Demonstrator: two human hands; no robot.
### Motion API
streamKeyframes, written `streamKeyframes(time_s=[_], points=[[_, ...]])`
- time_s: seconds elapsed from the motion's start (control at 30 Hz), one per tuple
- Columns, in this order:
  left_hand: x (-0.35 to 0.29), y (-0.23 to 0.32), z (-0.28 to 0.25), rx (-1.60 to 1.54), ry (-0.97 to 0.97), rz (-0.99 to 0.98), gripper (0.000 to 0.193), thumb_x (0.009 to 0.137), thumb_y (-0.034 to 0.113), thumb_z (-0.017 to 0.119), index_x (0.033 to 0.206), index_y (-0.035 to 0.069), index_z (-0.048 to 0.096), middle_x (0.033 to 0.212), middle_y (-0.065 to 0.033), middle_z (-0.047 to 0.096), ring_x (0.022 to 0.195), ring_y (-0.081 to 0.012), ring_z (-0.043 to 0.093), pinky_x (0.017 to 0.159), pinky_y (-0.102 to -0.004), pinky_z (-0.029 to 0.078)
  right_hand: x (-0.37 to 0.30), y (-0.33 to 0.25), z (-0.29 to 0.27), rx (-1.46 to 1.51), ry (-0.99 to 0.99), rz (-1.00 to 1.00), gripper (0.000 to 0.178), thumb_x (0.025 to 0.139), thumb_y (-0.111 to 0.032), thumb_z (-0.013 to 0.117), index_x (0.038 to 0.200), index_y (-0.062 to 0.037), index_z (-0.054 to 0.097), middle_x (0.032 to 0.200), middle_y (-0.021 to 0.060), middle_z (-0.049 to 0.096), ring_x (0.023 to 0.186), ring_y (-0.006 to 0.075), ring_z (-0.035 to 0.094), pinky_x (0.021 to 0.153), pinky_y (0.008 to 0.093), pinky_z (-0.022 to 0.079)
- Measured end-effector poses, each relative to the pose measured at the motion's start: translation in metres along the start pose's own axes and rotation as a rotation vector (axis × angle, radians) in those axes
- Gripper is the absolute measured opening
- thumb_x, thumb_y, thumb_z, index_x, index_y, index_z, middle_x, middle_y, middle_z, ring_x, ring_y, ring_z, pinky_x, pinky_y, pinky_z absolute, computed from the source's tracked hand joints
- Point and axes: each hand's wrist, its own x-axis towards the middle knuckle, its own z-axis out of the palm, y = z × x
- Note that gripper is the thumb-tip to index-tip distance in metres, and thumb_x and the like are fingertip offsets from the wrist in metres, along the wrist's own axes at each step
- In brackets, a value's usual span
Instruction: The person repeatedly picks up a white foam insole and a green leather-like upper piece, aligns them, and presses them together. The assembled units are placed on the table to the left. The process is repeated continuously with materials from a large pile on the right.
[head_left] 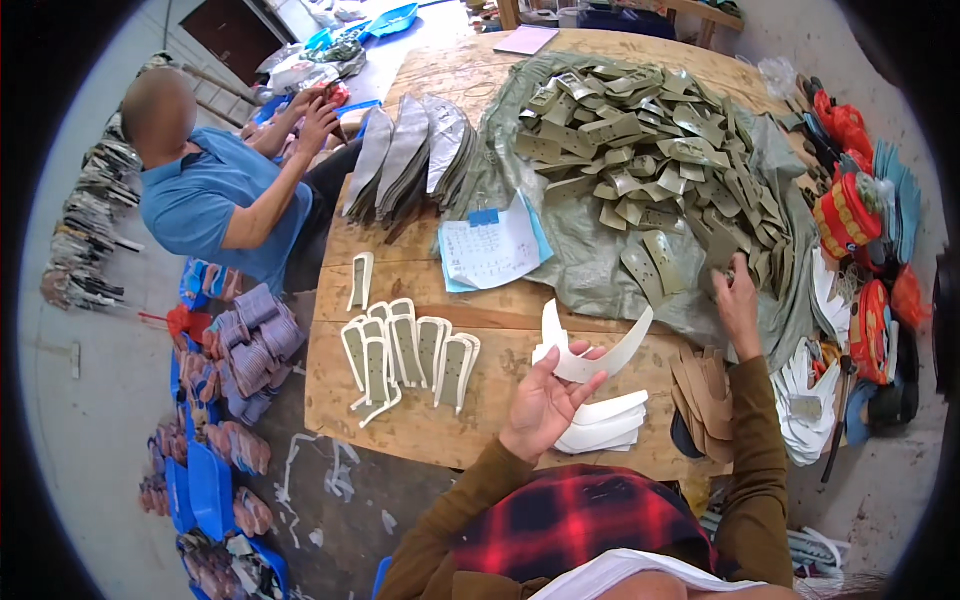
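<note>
My left hand (548,402) is palm up, its thumb and fingers closed around a long white curved strip (612,362). Just behind it another white piece (552,330) stands up, partly hidden. A stack of white curved strips (605,422) lies on the table to the right of this hand. My right hand (738,305) reaches to the near right edge of a large heap of olive-green curved plates (640,150). Its fingertips pinch one olive-green plate (722,238) there. Two olive-green plates (652,268) lie left of the right hand on the sheet.
White-edged olive pieces (405,345) lie grouped at the table's left. Behind them are a clipboard with paper (493,245) and grey stacks (405,160). Brown pieces (705,400) lie by my right forearm. A co-worker in blue (215,190) sits at left; bags and bundles crowd the right.
</note>
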Motion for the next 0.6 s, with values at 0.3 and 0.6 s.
streamKeyframes(time_s=[0.3,0.6], points=[[0.008,-0.008,0.026,0.052,0.024,0.005,0.041,0.107,0.029,0.033,0.136,0.002,0.039,0.139,-0.0230,0.047,0.129,-0.0311,0.048,0.112,-0.0415,0.043,-0.033,-0.069,-0.038,0.499,0.010,0.147,0.021,0.093,-0.011,0.063,0.110,-0.0014,0.060,0.094,0.0047,0.067,0.073,0.0116,0.060,0.063,0.0263,0.047],[0.012,-0.021,0.028,0.026,0.000,-0.035,0.045,0.106,0.031,0.037,0.143,0.005,0.035,0.137,-0.0169,0.050,0.128,-0.0298,0.050,0.112,-0.0435,0.040,-0.092,-0.153,-0.014,0.531,-0.280,-0.078,0.028,0.087,-0.008,0.069,0.113,0.0022,0.061,0.092,0.0104,0.069,0.079,0.0174,0.067,0.068,0.0291,0.051]])
